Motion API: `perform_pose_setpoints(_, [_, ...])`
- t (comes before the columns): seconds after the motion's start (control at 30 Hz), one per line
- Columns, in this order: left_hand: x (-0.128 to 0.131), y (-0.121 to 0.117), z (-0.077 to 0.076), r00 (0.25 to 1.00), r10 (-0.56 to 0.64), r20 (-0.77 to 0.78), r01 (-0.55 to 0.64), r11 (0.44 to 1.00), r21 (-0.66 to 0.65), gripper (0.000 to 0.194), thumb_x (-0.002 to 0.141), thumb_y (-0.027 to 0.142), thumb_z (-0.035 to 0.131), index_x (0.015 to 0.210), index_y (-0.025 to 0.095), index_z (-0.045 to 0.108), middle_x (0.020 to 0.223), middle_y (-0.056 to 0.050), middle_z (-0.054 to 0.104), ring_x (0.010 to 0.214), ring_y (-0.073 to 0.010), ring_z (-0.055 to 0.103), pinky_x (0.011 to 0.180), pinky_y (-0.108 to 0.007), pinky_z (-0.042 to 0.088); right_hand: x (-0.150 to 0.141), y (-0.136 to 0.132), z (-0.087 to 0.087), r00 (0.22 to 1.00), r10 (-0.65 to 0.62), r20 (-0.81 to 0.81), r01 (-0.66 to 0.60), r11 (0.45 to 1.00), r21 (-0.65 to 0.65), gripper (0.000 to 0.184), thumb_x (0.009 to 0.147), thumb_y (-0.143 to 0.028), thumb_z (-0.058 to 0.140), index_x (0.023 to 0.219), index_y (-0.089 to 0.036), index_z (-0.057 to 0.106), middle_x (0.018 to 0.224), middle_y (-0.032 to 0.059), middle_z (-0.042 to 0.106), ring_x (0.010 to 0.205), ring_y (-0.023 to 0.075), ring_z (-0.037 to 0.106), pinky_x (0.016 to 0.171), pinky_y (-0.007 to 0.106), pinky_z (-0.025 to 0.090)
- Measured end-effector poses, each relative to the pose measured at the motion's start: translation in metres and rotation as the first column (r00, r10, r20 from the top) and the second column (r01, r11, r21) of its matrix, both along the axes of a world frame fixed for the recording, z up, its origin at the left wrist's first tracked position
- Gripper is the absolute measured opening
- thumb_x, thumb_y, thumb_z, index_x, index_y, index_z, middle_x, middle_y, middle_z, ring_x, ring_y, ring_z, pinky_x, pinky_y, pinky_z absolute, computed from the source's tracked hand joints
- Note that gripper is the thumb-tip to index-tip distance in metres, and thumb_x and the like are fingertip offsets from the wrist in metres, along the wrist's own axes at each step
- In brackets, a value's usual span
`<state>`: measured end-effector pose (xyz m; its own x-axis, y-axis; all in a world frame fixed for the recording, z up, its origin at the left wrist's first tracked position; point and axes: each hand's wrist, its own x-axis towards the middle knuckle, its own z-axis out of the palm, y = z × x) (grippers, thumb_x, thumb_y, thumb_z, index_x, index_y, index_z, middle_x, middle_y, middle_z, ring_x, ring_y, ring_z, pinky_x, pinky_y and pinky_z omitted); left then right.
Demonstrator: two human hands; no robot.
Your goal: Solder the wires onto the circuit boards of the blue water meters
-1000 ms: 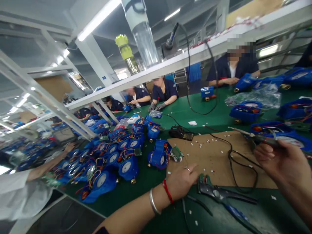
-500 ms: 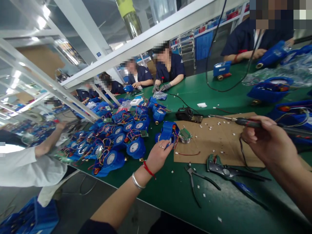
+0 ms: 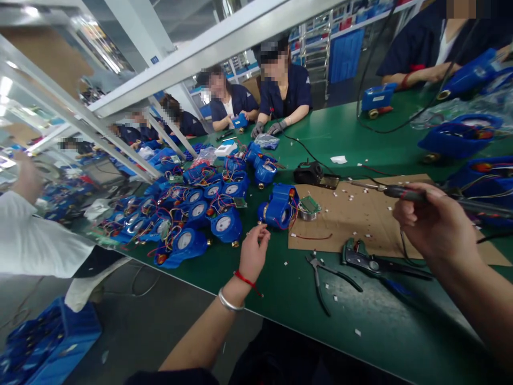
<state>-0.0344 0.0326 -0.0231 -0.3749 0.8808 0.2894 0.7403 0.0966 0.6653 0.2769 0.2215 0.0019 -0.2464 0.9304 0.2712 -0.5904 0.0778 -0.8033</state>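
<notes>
My left hand (image 3: pixel 253 251) hovers over the green table with its fingers loosely apart and nothing in them, just short of a blue water meter (image 3: pixel 279 206) with loose wires and a small circuit board (image 3: pixel 309 205). My right hand (image 3: pixel 435 224) is closed round a soldering iron (image 3: pixel 404 193), whose tip points left over a brown cardboard mat (image 3: pixel 360 219). A red thread and a silver bangle sit on my left wrist.
Wire strippers (image 3: pixel 377 266) and small pliers (image 3: pixel 324 278) lie near the table's front edge. Several blue meters (image 3: pixel 200 214) crowd the left. A soldering stand (image 3: pixel 308 174) sits behind the mat. Co-workers in dark uniforms sit opposite (image 3: pixel 282 91); a white-sleeved person (image 3: pixel 36 240) is at left.
My left hand reached from the mat to the blue meter, then drew back a little toward me. The view tilted down and left. My right hand keeps the soldering iron.
</notes>
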Motion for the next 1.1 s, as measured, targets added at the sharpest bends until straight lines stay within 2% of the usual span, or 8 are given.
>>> perform_pose_setpoints(0.13, [0.021,0.001,-0.024,0.988,0.001,0.156,-0.004,1.0,0.024,0.034,0.085,0.021,0.059,0.118,0.015,0.054,0.093,-0.005,0.061,0.08,-0.0134,0.059,0.075,-0.027,0.05,-0.014,-0.006,0.003,0.999,0.032,-0.009,-0.032,0.999,0.009,0.022,0.083,-0.021,0.048,0.096,-0.014,0.065,0.056,0.0031,0.052,0.046,0.0131,0.037,0.043,0.029,0.02])
perform_pose_setpoints(0.23, [0.036,0.021,-0.026,0.964,0.043,0.262,-0.08,0.988,0.134,0.032,0.081,0.024,0.064,0.112,0.015,0.06,0.089,-0.004,0.061,0.073,-0.0128,0.057,0.068,-0.026,0.048,-0.021,-0.012,0.004,0.999,0.053,0.011,-0.053,0.999,0.005,0.022,0.084,-0.022,0.047,0.095,-0.016,0.065,0.053,0.002,0.05,0.045,0.0129,0.035,0.043,0.028,0.02])
perform_pose_setpoints(0.37, [0.042,0.042,-0.009,0.948,0.045,0.315,-0.125,0.962,0.241,0.022,0.089,0.032,0.053,0.092,0.016,0.068,0.09,-0.006,0.062,0.086,-0.0154,0.059,0.079,-0.029,0.047,-0.021,-0.014,0.0,0.998,0.058,0.018,-0.058,0.998,0.002,0.021,0.083,-0.026,0.05,0.096,-0.018,0.065,0.054,0.0012,0.05,0.045,0.0125,0.035,0.043,0.028,0.02])
perform_pose_setpoints(0.5, [0.037,0.045,0.016,0.93,-0.117,0.349,-0.01,0.939,0.343,0.023,0.089,0.034,0.053,0.095,0.019,0.07,0.108,-0.007,0.061,0.106,-0.0176,0.056,0.094,-0.033,0.043,-0.018,-0.007,-0.001,0.998,0.052,0.038,-0.053,0.999,0.011,0.02,0.082,-0.03,0.054,0.095,-0.019,0.064,0.054,0.0003,0.05,0.045,0.0119,0.035,0.043,0.028,0.019])
perform_pose_setpoints(0.63, [0.034,0.051,0.026,0.834,-0.275,0.478,0.152,0.948,0.279,0.03,0.092,0.035,0.047,0.109,0.018,0.064,0.088,-0.005,0.066,0.076,-0.0129,0.062,0.074,-0.028,0.049,-0.026,0.0,0.001,0.997,0.023,0.069,-0.027,0.998,0.062,0.018,0.084,-0.033,0.053,0.094,-0.021,0.062,0.055,-0.0009,0.05,0.044,0.011,0.035,0.043,0.028,0.02])
perform_pose_setpoints(0.73, [0.037,0.064,0.018,0.904,-0.23,0.36,0.188,0.971,0.148,0.033,0.092,0.029,0.047,0.122,0.018,0.055,0.073,0.0,0.062,0.058,-0.0097,0.054,0.059,-0.023,0.044,-0.039,0.0,-0.001,0.995,0.029,0.091,-0.037,0.996,0.086,0.016,0.084,-0.032,0.054,0.096,-0.022,0.06,0.059,-0.001,0.052,0.047,0.0109,0.04,0.043,0.026,0.022])
perform_pose_setpoints(0.87, [0.047,0.086,-0.002,0.982,-0.164,0.088,0.16,0.986,0.048,0.027,0.088,0.016,0.049,0.115,0.019,0.052,0.07,0.002,0.061,0.068,-0.0133,0.059,0.063,-0.023,0.042,-0.054,-0.003,-0.005,0.986,0.012,0.165,-0.026,0.996,0.084,0.018,0.084,-0.033,0.056,0.099,-0.023,0.059,0.067,-0.0001,0.056,0.052,0.0112,0.046,0.045,0.024,0.028])
perform_pose_setpoints(1.1, [0.062,0.108,-0.021,0.999,-0.026,-0.036,0.033,0.981,0.191,0.006,0.085,0.014,0.053,0.085,0.018,0.058,0.086,-0.004,0.061,0.082,-0.016,0.058,0.073,-0.027,0.046,-0.066,-0.001,-0.015,0.958,0.022,0.286,-0.047,0.996,0.081,0.019,0.085,-0.033,0.058,0.101,-0.023,0.06,0.071,0.0008,0.059,0.057,0.0125,0.049,0.049,0.025,0.034])
